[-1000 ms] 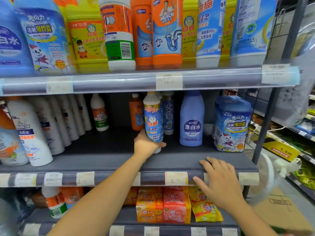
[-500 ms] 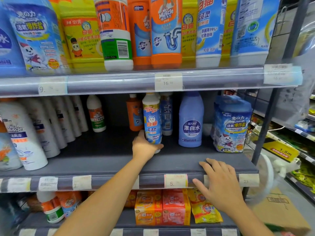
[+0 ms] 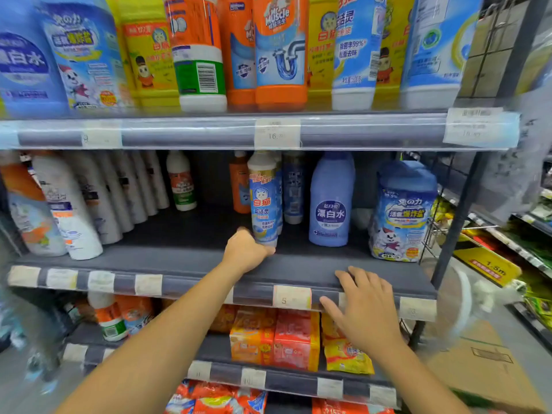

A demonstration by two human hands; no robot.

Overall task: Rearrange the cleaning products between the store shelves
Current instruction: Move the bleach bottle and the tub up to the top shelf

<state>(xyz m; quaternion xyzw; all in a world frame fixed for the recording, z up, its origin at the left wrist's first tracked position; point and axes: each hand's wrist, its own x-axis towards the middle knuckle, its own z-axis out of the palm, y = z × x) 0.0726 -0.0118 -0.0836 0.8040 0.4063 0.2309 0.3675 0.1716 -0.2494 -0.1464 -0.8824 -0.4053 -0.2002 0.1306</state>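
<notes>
My left hand (image 3: pixel 245 251) grips the base of a slim white-and-blue cleaner bottle (image 3: pixel 263 198) that stands upright on the middle shelf (image 3: pixel 185 258), in front of more bottles of the same kind. My right hand (image 3: pixel 363 306) rests on the front edge of that shelf with its fingers spread, holding nothing. To the right of the gripped bottle stand a lilac bleach bottle (image 3: pixel 331 201) and a blue pouch pack (image 3: pixel 403 213). An orange bottle (image 3: pixel 239 183) stands behind on the left.
White bottles (image 3: pixel 89 198) line the middle shelf's left side. The top shelf (image 3: pixel 209 132) carries a packed row of blue, yellow and orange bottles. Orange and red packs (image 3: pixel 274 339) fill the shelf below. A cardboard box (image 3: pixel 490 366) lies on the floor at right.
The view has shifted slightly and is blurred. My left hand keeps its hold low on the bottle, which stays at the same spot. My right hand has not moved along the shelf edge.
</notes>
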